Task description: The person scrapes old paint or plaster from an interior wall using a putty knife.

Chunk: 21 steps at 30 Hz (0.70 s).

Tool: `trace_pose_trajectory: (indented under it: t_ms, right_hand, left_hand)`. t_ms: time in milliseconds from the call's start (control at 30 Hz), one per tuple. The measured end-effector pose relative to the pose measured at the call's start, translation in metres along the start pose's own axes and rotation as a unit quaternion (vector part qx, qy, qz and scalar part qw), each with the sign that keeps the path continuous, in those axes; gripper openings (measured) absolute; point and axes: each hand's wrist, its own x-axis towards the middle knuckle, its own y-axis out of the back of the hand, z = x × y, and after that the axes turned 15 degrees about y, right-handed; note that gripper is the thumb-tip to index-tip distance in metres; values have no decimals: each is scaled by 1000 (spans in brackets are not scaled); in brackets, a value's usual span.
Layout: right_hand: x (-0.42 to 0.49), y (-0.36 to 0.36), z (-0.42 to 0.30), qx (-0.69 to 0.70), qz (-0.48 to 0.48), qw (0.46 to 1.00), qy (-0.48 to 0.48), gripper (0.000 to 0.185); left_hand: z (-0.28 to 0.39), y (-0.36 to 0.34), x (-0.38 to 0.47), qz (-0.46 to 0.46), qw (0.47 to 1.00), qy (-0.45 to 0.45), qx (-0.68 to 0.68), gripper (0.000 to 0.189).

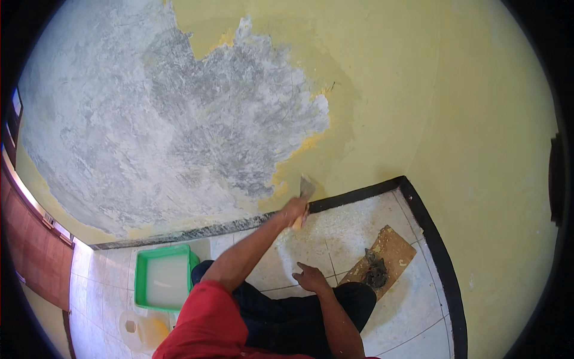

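My left hand (295, 212) grips a paint scraper with a pale handle and a broad metal blade (307, 187). Its blade is at the lower part of the yellow-green wall (381, 112), just above the black baseboard (358, 194); whether it touches the paint I cannot tell. Left of the blade, a large grey patch of bare plaster (215, 121) spreads with ragged yellowish edges. Over the floor near my right knee, my right hand (310, 278) holds nothing, with a finger pointing out to the left.
A green plastic basin (140, 278) of whitish liquid stands beside my left knee. Behind it is a translucent plastic container (134, 330). A board (399, 247) bearing a crumpled dark rag (376, 271) lies by my right knee. Paint flakes dot the tiled floor (309, 244). A wooden door (38, 242) is far left.
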Motion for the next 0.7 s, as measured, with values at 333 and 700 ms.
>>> trace_pose_trajectory:
  t_ms: [333,700]
  right_hand:
    - [9,10,-46,279,175,944,21,50]
    - [22,-8,-149,-266,370,854,252,49]
  left_hand:
    - [-96,34,-44,73,985,25,153,54]
    - [-123,71,-61,-306,922,45,-232,43]
